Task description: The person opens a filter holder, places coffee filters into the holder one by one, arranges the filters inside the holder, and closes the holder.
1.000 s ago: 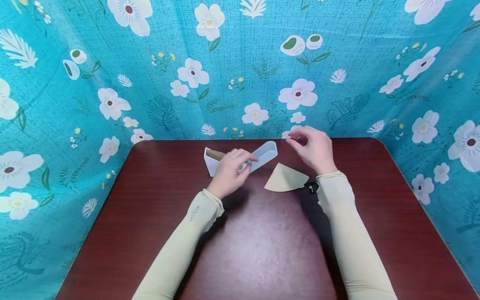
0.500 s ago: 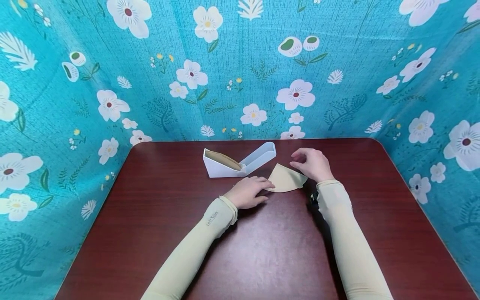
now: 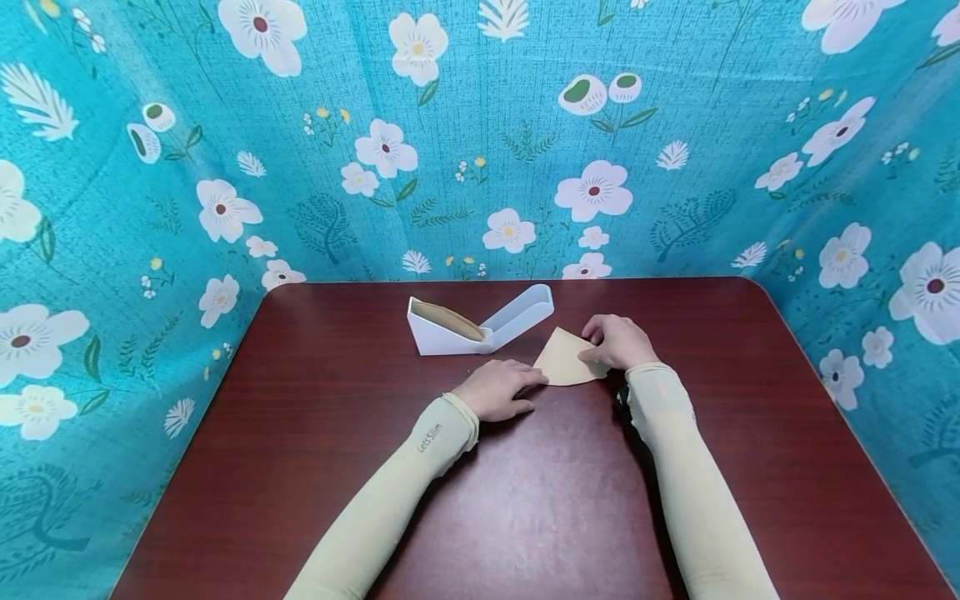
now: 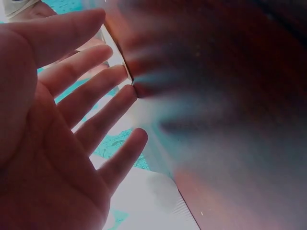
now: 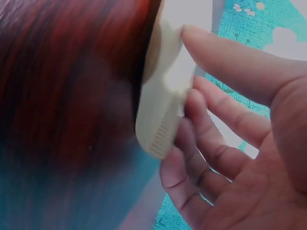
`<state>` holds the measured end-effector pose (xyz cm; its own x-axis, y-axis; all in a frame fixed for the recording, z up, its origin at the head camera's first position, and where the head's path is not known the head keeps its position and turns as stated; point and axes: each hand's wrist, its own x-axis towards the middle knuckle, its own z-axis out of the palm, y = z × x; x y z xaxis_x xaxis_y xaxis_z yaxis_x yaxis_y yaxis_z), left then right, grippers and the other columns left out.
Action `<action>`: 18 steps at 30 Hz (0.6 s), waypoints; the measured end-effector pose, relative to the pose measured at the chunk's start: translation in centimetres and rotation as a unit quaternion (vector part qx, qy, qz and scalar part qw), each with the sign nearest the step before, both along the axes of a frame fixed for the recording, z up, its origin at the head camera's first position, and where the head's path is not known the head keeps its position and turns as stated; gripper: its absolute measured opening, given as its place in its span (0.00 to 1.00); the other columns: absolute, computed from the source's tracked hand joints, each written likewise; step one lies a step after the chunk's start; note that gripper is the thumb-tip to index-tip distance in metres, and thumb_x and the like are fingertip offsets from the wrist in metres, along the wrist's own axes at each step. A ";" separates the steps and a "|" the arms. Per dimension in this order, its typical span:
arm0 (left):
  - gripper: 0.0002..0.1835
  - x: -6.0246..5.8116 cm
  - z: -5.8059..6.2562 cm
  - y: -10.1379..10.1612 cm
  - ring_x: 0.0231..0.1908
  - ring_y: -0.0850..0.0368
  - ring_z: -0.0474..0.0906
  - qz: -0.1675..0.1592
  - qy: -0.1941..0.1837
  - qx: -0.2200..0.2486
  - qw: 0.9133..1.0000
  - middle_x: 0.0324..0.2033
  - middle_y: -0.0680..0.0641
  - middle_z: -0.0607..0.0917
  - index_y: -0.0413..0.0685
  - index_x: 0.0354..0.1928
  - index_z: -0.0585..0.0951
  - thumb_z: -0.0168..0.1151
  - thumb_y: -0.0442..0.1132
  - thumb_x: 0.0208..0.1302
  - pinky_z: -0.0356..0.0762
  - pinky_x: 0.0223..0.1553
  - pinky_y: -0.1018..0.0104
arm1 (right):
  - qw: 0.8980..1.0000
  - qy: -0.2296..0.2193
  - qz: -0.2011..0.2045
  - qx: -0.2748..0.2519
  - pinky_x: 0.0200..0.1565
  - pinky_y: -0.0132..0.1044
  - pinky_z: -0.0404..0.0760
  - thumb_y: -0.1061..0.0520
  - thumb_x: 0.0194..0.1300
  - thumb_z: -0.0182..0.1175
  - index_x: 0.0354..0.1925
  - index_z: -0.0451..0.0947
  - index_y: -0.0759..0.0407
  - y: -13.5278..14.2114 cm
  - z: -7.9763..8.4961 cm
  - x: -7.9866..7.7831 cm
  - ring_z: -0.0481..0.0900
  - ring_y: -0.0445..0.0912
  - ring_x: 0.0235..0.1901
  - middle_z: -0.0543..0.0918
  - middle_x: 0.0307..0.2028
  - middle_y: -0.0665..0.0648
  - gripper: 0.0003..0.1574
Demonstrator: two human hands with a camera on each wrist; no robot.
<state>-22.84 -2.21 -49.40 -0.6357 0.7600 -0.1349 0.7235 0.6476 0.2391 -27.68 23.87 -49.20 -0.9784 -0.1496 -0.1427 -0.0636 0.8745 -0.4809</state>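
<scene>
A pale cream, cone-shaped coffee filter [image 3: 562,363] lies flat on the table between both hands. My left hand [image 3: 497,390] reaches it with straight fingers, and the fingertips touch its left edge. In the left wrist view the left hand [image 4: 62,129] shows spread fingers and a bare palm. At the filter's right side my right hand [image 3: 624,342] pinches the paper. The right wrist view has the thumb on the face of the coffee filter [image 5: 163,91] and the curled fingers at its crimped edge. Behind the left hand stands a white filter holder [image 3: 441,337], its translucent lid [image 3: 522,313] swung up.
Brown filters [image 3: 453,320] stand inside the holder. The dark red-brown table [image 3: 337,433] ends at a blue floral curtain [image 3: 480,167] behind and on both sides.
My left hand has left the holder's lid and come down to the filter's left edge. The right hand has lowered from above onto the filter's right side.
</scene>
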 end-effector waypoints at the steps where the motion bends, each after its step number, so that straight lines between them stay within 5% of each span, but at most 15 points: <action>1: 0.25 0.0 0.0 0.0 0.71 0.55 0.72 0.001 0.001 -0.002 1.000 0.70 0.51 0.78 0.57 0.70 0.77 0.63 0.49 0.73 0.68 0.72 0.56 | 1.000 -0.001 -0.001 -0.003 0.43 0.49 0.78 0.54 0.55 0.77 0.47 0.84 0.60 0.0 0.0 0.0 0.81 0.54 0.39 0.86 0.38 0.60 0.22; 7: 0.26 0.1 0.1 0.1 0.72 0.56 0.70 0.008 -0.007 -0.014 1.000 0.71 0.51 0.76 0.58 0.71 0.77 0.63 0.49 0.74 0.66 0.73 0.56 | 1.000 0.015 0.002 -0.021 0.34 0.41 0.73 0.56 0.60 0.72 0.32 0.87 0.56 0.3 -0.4 0.1 0.77 0.50 0.32 0.85 0.28 0.53 0.04; 11: 0.26 0.4 0.3 0.2 0.73 0.55 0.70 0.015 -0.014 -0.012 1.000 0.72 0.51 0.75 0.58 0.71 0.76 0.63 0.50 0.74 0.66 0.73 0.56 | 0.998 0.036 0.019 -0.044 0.36 0.40 0.74 0.56 0.64 0.70 0.29 0.88 0.53 1.0 0.0 0.3 0.78 0.50 0.34 0.87 0.28 0.51 0.06; 15: 0.23 0.4 0.4 0.2 0.65 0.56 0.78 0.056 0.005 0.038 0.998 0.65 0.52 0.82 0.57 0.67 0.79 0.64 0.49 0.73 0.75 0.65 0.57 | 0.995 0.051 0.046 -0.078 0.38 0.39 0.77 0.56 0.63 0.74 0.32 0.91 0.53 1.6 1.1 0.6 0.80 0.50 0.38 0.90 0.33 0.53 0.03; 18: 0.18 0.4 0.7 0.2 0.54 0.58 0.85 0.114 0.032 0.114 0.986 0.54 0.53 0.88 0.54 0.61 0.82 0.66 0.46 0.71 0.82 0.54 0.58 | 0.990 0.061 0.072 -0.100 0.37 0.37 0.77 0.56 0.61 0.76 0.34 0.92 0.53 2.0 2.2 0.8 0.80 0.48 0.37 0.91 0.33 0.53 0.02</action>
